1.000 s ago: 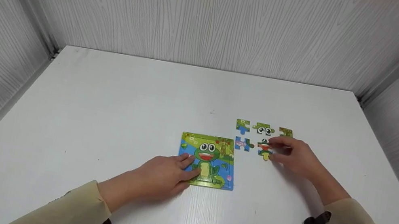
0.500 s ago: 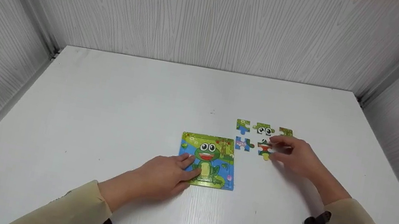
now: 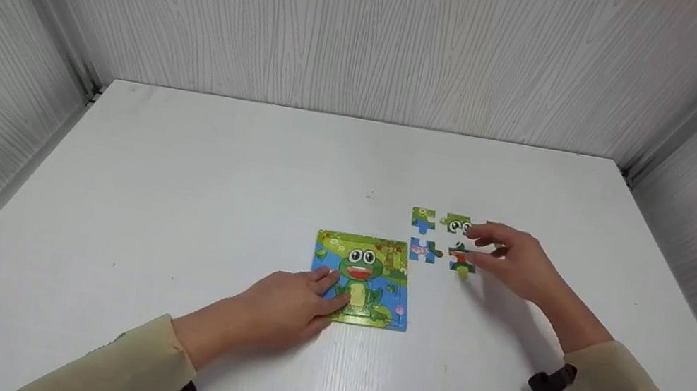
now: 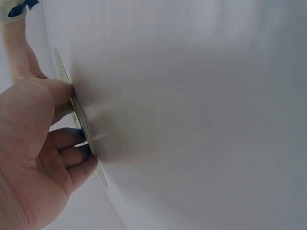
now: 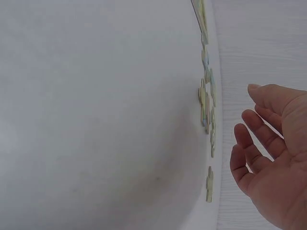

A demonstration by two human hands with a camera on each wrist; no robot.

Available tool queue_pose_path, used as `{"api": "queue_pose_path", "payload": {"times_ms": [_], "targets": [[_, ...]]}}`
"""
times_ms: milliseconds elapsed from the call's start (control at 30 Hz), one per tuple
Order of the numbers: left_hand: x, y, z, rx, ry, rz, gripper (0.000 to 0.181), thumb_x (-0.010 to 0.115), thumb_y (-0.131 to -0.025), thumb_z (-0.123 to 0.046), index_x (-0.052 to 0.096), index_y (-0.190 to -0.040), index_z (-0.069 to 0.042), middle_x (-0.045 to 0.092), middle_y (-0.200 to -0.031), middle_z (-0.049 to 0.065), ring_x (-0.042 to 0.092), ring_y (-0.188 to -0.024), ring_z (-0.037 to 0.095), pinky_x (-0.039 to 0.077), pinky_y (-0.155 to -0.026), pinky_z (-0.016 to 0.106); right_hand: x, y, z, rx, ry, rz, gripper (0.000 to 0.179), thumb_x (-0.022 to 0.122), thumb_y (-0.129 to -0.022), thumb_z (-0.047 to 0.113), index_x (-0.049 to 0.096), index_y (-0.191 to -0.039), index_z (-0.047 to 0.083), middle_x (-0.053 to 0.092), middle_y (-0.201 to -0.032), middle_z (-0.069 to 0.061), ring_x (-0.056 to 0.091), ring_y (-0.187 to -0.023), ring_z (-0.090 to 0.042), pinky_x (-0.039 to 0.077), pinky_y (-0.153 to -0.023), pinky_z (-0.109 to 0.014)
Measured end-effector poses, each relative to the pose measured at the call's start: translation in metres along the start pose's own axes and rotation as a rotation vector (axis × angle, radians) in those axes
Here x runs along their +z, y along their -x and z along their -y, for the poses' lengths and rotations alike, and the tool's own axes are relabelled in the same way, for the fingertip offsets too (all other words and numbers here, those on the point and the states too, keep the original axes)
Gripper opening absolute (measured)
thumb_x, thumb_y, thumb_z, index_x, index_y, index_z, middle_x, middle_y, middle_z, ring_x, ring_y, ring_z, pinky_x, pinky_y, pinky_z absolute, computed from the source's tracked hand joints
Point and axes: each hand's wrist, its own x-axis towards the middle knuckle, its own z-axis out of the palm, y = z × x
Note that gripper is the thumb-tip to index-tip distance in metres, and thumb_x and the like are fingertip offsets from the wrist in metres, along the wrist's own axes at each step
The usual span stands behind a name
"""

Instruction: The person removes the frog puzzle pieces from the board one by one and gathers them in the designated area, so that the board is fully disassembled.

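My left hand [image 3: 289, 307] rests on the lower left of a square frog puzzle board [image 3: 381, 312]. Its fingertips lie on the board, and the thumb touches the near edge; the left wrist view shows the board edge-on beneath the fingers [image 4: 76, 158]. My right hand [image 3: 516, 261] hovers over the loose puzzle pieces, fingers apart and holding nothing, as the right wrist view also shows. Closest to it are the frog-mouth piece [image 3: 462, 262] and the frog-eyes piece [image 3: 458, 222], partly covered by a fingertip. Another piece [image 3: 491, 222] is mostly hidden behind the fingers.
Left of those pieces lie a green-and-blue corner piece [image 3: 423, 217] and a blue piece with a pink flower [image 3: 422, 251], close to the board's upper right corner. Everything lies on a white table [image 3: 210, 164] enclosed by grey wood-grain walls [image 3: 376, 36].
My right hand has let go of the frog-mouth piece's right side and risen slightly, up and away. That piece stays on the table. The left hand and board hold their place.
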Motion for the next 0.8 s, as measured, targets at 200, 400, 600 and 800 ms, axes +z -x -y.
{"api": "queue_pose_path", "payload": {"times_ms": [200,400,600,800], "targets": [[0.000,0.000,0.000,-0.005,0.000,0.011,0.049,0.048,-0.113,-0.038,0.053,-0.159,-0.021,0.044,-0.165,0.014,0.040,-0.154,0.031,0.048,-0.113,0.051,0.007,-0.001,0.020,-0.075,0.009,0.018,0.039,0.079,-0.098,0.018,0.071,-0.135,0.007,0.071,-0.132,-0.012,0.065,-0.121,-0.031,0.051,-0.099,-0.048],[0.002,-0.002,0.001,-0.005,-0.007,0.008,0.049,0.049,-0.113,-0.039,0.053,-0.159,-0.021,0.044,-0.164,0.014,0.040,-0.153,0.031,0.048,-0.112,0.051,0.011,-0.004,0.036,-0.108,0.013,0.048,0.040,0.079,-0.098,0.016,0.071,-0.135,0.007,0.070,-0.134,-0.013,0.064,-0.122,-0.032,0.051,-0.100,-0.050],[0.002,-0.002,0.001,-0.004,-0.010,0.010,0.049,0.049,-0.113,-0.039,0.054,-0.158,-0.021,0.044,-0.165,0.014,0.040,-0.153,0.030,0.048,-0.112,0.051,0.013,-0.007,0.046,-0.152,0.021,0.061,0.040,0.079,-0.098,0.016,0.071,-0.136,0.009,0.070,-0.134,-0.013,0.064,-0.122,-0.035,0.052,-0.099,-0.050],[0.001,-0.002,0.001,-0.004,-0.007,0.012,0.049,0.048,-0.113,-0.040,0.053,-0.159,-0.021,0.043,-0.165,0.014,0.040,-0.153,0.031,0.048,-0.112,0.051,0.018,-0.011,0.058,-0.163,0.024,0.063,0.039,0.079,-0.097,0.018,0.072,-0.135,0.013,0.071,-0.133,-0.008,0.064,-0.122,-0.035,0.053,-0.099,-0.048]]}}
